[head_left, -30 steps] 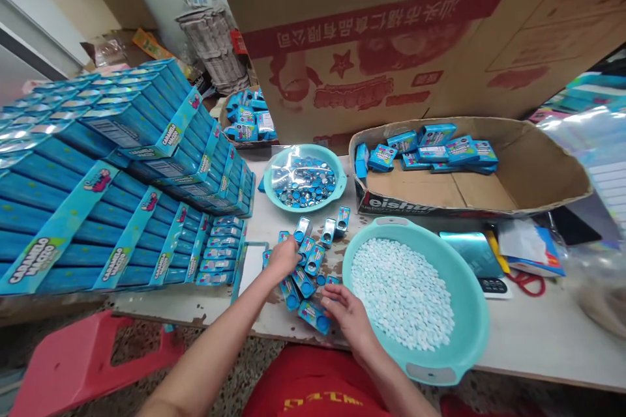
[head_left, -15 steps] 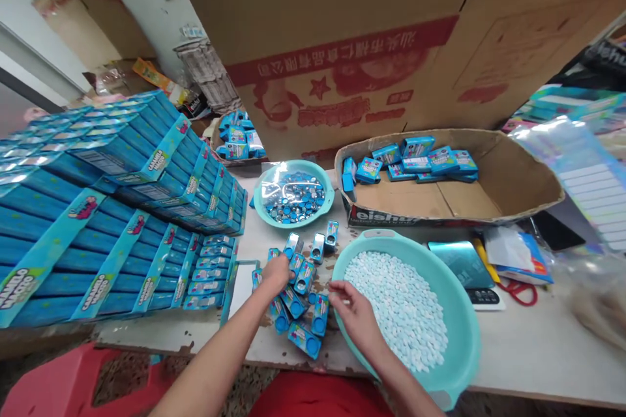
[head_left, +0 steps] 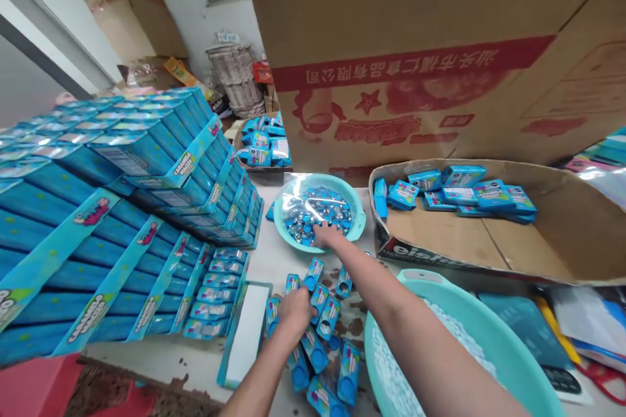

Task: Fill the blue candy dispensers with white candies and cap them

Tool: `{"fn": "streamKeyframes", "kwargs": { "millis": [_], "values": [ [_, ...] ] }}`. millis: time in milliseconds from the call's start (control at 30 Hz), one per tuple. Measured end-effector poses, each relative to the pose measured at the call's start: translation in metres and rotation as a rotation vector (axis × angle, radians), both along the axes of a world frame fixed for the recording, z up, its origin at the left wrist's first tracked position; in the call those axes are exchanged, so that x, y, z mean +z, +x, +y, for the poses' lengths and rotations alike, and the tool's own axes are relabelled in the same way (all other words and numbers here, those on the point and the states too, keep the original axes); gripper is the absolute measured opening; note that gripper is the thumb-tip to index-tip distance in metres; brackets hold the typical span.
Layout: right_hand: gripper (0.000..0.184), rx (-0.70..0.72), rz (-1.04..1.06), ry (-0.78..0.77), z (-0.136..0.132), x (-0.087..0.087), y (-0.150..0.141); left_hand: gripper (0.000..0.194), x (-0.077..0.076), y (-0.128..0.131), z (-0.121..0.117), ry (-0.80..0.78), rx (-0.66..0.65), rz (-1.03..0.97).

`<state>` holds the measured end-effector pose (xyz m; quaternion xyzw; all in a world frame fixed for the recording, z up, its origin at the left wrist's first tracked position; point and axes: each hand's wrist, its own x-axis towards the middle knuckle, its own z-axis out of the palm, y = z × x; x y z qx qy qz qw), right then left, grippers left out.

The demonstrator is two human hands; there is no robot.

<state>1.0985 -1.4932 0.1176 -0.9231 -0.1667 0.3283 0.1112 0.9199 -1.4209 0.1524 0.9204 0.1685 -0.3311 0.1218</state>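
- since prev. frame, right hand [head_left: 328, 235] has moved from beside the big bowl [head_left: 424, 277] of white pellets [head_left: 395, 368] to the caps bowl [head_left: 360, 223]; left hand [head_left: 295, 313] stayed at the group of small blue boxes [head_left: 349, 365].
- right hand: fingers point down, w/ tips among the loose round caps [head_left: 306, 229], which are blue or silver. cannot tell if it pinches one, b/c the tips are not clear.
- left hand: fingers are curled over the boxes, approx. like a loose fist. what is under them is hidden, so cannot tell if it grips a box or only rests.
- boxes lie on the table [head_left: 264, 254] in a close, uneven group, b/w a shallow tray [head_left: 247, 332] w/ white floor and the big bowl.
- done, as i judge: several boxes nearest the person show a round blue disc, prob. a cap already in place.
- left, as i judge: at least two boxes, e.g. near the right forearm, show a dark round hole, so prob. not yet capped. total no. cannot be counted, b/c the hand covers some.
- many caps and pellets remain, so supply looks enough.
- at far left, stacked display packs [head_left: 147, 287] look finished, i think.
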Motion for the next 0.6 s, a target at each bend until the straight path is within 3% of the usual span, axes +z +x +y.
{"fn": "streamKeyframes", "kwargs": {
  "millis": [200,433,600],
  "values": [
    [0.018,0.227,0.038,-0.034,0.000,0.006,-0.001,0.030,-0.006,-0.003,0.004,-0.037,0.011,-0.009],
    [0.030,0.213,0.033,-0.012,0.000,0.017,0.001,0.034,-0.008,-0.003,0.005,-0.055,-0.019,-0.031],
    [0.015,0.184,0.087,0.036,0.004,0.017,0.002,0.036,-0.006,-0.003,0.005,-0.070,-0.022,-0.033]
  ]
}}
